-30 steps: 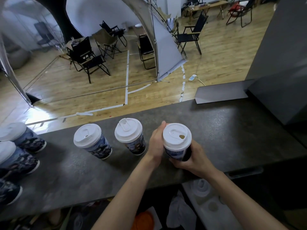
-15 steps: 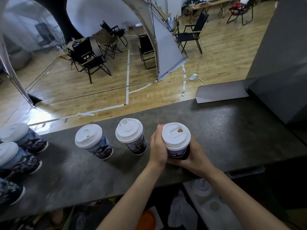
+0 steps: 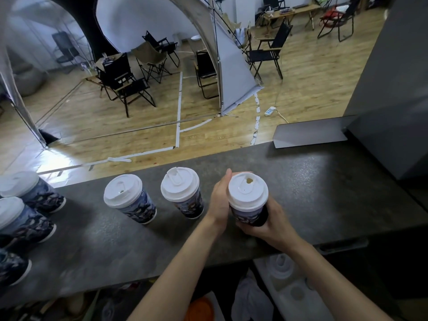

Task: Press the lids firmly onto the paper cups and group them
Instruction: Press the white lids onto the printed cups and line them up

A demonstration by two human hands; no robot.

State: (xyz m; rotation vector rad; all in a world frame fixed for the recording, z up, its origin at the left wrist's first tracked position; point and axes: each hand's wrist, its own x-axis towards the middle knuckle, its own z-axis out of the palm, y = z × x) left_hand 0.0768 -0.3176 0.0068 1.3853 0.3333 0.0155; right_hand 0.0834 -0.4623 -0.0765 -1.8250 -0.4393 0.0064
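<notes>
Gripping the held cup [image 3: 251, 215] with both hands is the step in hand: the final check of one lid before grouping.

Grip state:
- The left hand [image 3: 218, 200] wraps the cup's left side at rim height, thumb raised beside the lid [image 3: 247, 193], fingers curled round the far side.
- The right hand [image 3: 275, 221] cradles the lower wall from the near right, fingers curled under and round it.
- Both hands are closed on the same cup; neither is free.

Position: the cup is over the near part of the dark counter [image 3: 324, 193], upright, at the right end of a row. Its base is hidden by the right hand, so whether it rests on the counter cannot be told. The lid appears level and seated all round, with the sip hole open on the far side.

Other cups: the nearest cup [image 3: 183, 193] stands just beside the left hand; a second cup [image 3: 129, 200] stands further left, apart from it. A cluster of cups [image 3: 23, 218] stands at the far left edge, well apart from the row. All visible lids are on.

Next move, as judged: set the cup down, press the rim once with the palm to confirm the seal, then slide it leftward against the nearest cup. Keep the cup upright and the grip low; squeezing the wall near the rim may pop the lid
</notes>
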